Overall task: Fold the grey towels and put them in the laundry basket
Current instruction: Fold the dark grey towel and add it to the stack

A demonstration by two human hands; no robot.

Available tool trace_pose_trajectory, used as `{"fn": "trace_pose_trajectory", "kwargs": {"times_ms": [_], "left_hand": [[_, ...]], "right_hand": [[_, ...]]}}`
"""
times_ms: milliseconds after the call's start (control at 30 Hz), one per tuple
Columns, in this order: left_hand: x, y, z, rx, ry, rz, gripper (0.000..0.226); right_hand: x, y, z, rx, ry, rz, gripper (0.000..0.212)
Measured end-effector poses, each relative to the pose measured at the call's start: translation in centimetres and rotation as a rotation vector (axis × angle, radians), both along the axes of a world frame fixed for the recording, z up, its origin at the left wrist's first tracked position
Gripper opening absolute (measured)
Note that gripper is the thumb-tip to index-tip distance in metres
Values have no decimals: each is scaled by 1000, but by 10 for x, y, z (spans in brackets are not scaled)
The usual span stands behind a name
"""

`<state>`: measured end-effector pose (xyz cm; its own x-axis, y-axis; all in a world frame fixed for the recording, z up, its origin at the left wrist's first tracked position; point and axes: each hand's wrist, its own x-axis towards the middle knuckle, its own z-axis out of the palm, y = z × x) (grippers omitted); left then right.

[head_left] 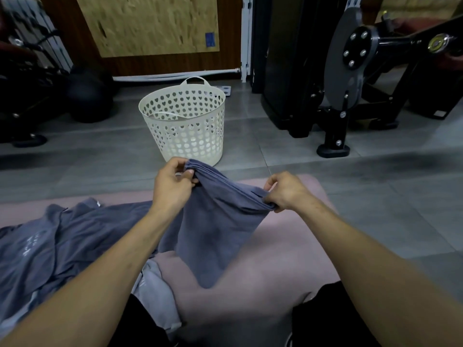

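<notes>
Grey towel [218, 229] held up above pink mat [288, 259], hanging bunched between both hands, lower end drooping toward mat. Left hand [172, 184] pinches gathered top edge, fingers curled round cloth. Right hand [285, 191] grips other gathered edge, fingers curled over it. More grey towels [55, 246] lie rumpled on mat to left, unfolded. Laundry basket [185, 121], white, perforated, upright on grey tiled floor [363, 209] just beyond mat; contents cannot be told. Black gym machine [350, 71] stands right of basket.
</notes>
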<state>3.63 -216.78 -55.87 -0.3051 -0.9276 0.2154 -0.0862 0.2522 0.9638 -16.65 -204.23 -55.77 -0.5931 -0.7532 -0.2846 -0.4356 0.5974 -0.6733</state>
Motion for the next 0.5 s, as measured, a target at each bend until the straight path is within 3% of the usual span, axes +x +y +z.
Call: {"fn": "trace_pose_trajectory", "kwargs": {"times_ms": [167,233,367,433,500], "left_hand": [[-8,2,1,10,-26,-22,32],[-10,2,-1,9,-54,-25,31],[-11,2,-4,3,-83,-15,32],[-11,0,-4,2,-88,3,32],[-9,-2,-5,8,-99,26,30]], "right_hand": [[7,1,8,213,573,152,18],[15,-1,10,306,676,260,23],[22,-5,9,366,646,278,22],[20,-7,9,342,548,201,7],[15,-11,8,305,398,112,18]]}}
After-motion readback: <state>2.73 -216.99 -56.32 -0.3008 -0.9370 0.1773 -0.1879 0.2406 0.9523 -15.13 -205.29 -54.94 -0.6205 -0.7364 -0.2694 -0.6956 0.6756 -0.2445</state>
